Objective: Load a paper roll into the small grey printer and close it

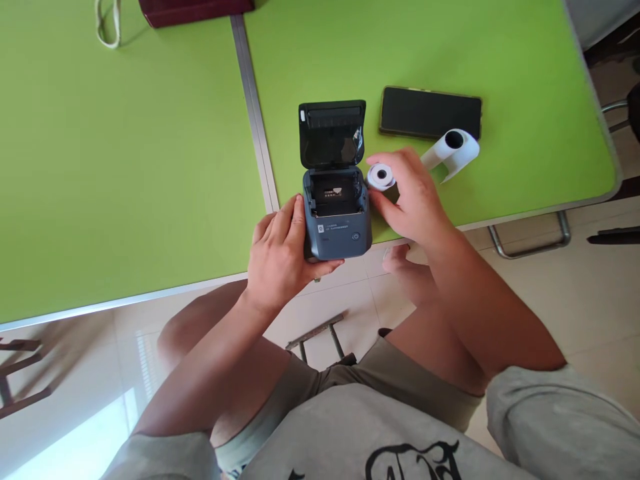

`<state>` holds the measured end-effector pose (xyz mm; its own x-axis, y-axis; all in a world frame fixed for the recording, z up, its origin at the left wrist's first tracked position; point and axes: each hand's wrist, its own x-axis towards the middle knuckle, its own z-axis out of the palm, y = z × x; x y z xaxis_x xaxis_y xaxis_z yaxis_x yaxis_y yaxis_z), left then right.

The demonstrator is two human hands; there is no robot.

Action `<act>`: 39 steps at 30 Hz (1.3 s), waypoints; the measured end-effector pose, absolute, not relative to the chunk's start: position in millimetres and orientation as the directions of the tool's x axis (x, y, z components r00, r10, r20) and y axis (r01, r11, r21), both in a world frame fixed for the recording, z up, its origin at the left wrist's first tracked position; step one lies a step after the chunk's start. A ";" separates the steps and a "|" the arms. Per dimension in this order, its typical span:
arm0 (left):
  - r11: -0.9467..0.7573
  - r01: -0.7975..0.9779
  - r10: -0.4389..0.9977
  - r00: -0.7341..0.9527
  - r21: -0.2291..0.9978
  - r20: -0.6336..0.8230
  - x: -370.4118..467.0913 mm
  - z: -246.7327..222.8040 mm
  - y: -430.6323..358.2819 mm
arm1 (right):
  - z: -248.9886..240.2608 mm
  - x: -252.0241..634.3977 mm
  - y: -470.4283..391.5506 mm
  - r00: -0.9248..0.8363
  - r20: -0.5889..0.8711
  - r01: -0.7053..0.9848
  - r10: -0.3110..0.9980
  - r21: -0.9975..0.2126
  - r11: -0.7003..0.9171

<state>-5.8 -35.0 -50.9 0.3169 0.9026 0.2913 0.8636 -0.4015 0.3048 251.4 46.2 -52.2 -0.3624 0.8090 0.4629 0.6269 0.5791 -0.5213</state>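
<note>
A small dark blue label printer [337,237] stands near the front edge of the table, its black lid [332,133] raised and its paper bay [334,190] exposed, with no roll in it. My left hand [280,257] grips the printer's left side, thumb along the lower front. Just right of the printer, my right hand [413,197] has thumb and fingers around a small white paper roll [381,175] with a dark core hole. Beyond that hand lies a larger, partly unrolled white paper roll [463,150] with a black core.
A dark smartphone [430,113] lies behind the loose roll. At the back left are a dark red box [195,8] and a white cord loop [108,27]. A metal seam [255,113] crosses the green table [125,167], whose metal-trimmed front edge is close to my knees.
</note>
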 end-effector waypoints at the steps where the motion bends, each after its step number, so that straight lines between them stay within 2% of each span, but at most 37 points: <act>1: -0.401 0.863 0.903 0.316 0.306 0.292 -5.8 -51.0 -34.9 | -52.9 251.9 46.9 -0.365 0.465 0.610 0.807 -0.536 0.584; 4: -0.403 0.859 0.902 0.316 0.314 0.293 -5.9 -51.1 -34.8 | -54.0 254.0 47.6 -0.406 0.421 0.593 0.811 -0.554 0.584; 7: -0.412 0.857 0.898 0.326 0.310 0.295 -6.2 -51.1 -34.7 | -51.8 252.8 45.5 -0.448 0.369 0.648 0.814 -0.493 0.581; 11: -0.405 0.860 0.902 0.322 0.310 0.287 -6.3 -51.6 -34.5 | -51.6 248.9 45.7 -0.414 0.382 0.686 0.826 -0.465 0.559; 17: -0.389 0.863 0.911 0.308 0.322 0.275 -5.6 -52.1 -34.3 | -36.4 252.4 50.0 -0.272 0.507 0.526 0.818 -0.634 0.567; 19: -0.391 0.865 0.910 0.311 0.315 0.276 -5.2 -52.3 -34.2 | -18.2 248.2 45.8 -0.284 0.528 0.479 0.800 -0.645 0.596; 23: -0.400 0.865 0.903 0.315 0.301 0.293 -4.5 -52.6 -34.5 | 11.4 228.8 37.8 -0.549 0.366 0.498 0.751 -0.579 0.646; 25: -0.404 0.863 0.900 0.316 0.303 0.301 -4.2 -52.1 -35.0 | 13.9 220.7 38.8 -0.533 0.324 0.559 0.781 -0.559 0.613; 30: -0.432 0.849 0.888 0.342 0.304 0.308 -2.5 -49.2 -37.2 | 3.1 217.2 50.5 -0.468 0.391 0.626 0.793 -0.486 0.609; 34: -0.406 0.852 0.905 0.323 0.332 0.278 0.2 -48.3 -37.9 | -2.2 217.0 54.7 -0.498 0.359 0.563 0.789 -0.558 0.609; 39: -0.411 0.844 0.899 0.311 0.344 0.310 1.4 -46.3 -38.7 | 3.4 216.9 44.6 -0.445 0.436 0.493 0.782 -0.610 0.620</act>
